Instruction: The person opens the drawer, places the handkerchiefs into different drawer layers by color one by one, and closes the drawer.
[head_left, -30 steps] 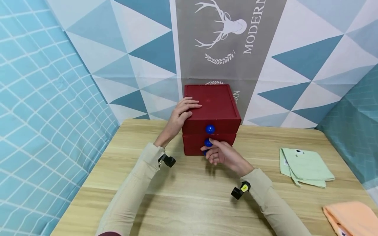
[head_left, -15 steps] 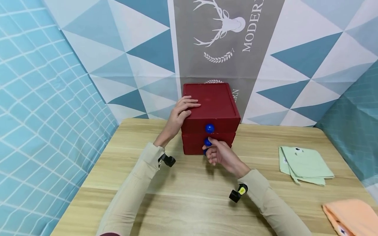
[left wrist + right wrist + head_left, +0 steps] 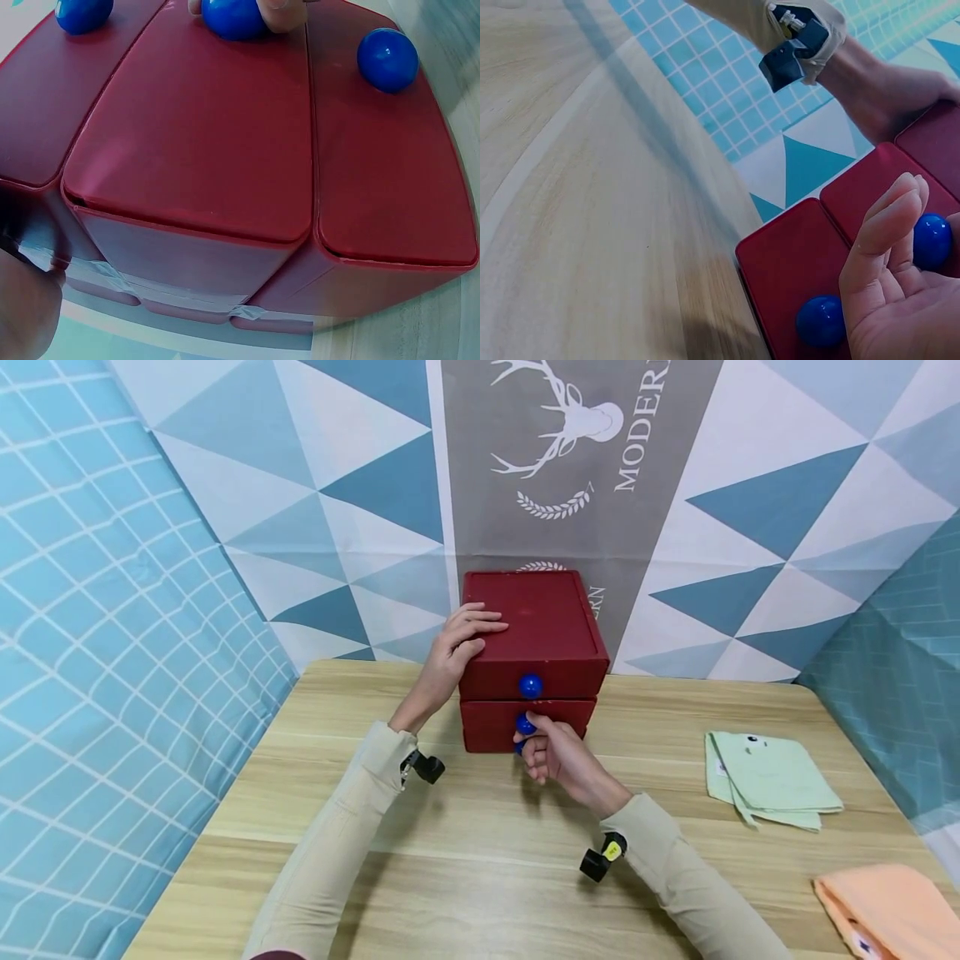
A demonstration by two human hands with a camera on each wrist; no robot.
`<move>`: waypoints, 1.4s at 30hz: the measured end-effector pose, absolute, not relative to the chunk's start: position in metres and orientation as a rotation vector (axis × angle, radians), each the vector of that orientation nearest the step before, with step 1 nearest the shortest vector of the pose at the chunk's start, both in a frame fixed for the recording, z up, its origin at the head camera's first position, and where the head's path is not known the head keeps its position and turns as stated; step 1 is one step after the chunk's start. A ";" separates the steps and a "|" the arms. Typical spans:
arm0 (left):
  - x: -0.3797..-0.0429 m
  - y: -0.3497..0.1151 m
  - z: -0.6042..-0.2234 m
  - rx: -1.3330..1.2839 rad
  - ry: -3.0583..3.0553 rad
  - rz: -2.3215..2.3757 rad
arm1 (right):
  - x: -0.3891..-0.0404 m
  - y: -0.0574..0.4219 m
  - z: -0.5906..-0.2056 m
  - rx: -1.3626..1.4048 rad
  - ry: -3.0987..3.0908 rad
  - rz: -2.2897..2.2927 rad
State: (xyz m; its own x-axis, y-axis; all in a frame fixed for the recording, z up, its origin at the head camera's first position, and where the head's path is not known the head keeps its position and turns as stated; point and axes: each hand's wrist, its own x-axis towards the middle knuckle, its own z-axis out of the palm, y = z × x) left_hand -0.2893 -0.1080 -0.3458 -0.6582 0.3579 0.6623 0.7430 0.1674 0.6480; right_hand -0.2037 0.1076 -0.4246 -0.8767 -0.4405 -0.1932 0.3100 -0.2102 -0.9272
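A small dark red drawer box (image 3: 536,618) stands against the wall at the back of the table, with three drawers, each bearing a round blue knob. My left hand (image 3: 456,647) rests on its top left edge, fingers stretched over the lid. With thumb and index finger, my right hand (image 3: 562,758) pinches the middle knob (image 3: 524,724); its other fingers are loosely bent below. Above it the top knob (image 3: 530,685) is untouched. The bottom knob (image 3: 388,60) shows fully in the left wrist view but is mostly behind my fingers in the head view. A thin dark gap runs above the middle drawer front (image 3: 195,142).
A folded light green cloth (image 3: 776,781) lies on the wooden table (image 3: 465,860) to the right. Nearer the front right corner is an orange folded cloth (image 3: 892,906). Patterned sheets hang behind the box and at both sides.
The middle knob and the right hand have shifted very slightly toward me, and the gap above the middle drawer looks darker. My left hand stays on the box.
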 end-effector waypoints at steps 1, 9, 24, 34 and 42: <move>-0.289 -0.108 -0.345 -1.050 -2.092 -1.491 | -0.203 0.108 -0.424 -0.154 1.590 -2.121; -0.288 -0.104 -0.345 -1.078 -2.058 -1.514 | -0.193 0.113 -0.423 -0.169 1.622 -2.092; -0.257 -0.095 -0.315 -1.043 -2.106 -1.544 | -0.182 0.118 -0.422 -0.169 1.631 -2.081; -0.257 -0.095 -0.316 -1.065 -2.078 -1.552 | -0.176 0.118 -0.425 -0.151 1.612 -2.080; -0.258 -0.099 -0.318 -1.018 -2.074 -1.553 | -0.170 0.115 -0.427 -0.191 1.601 -2.067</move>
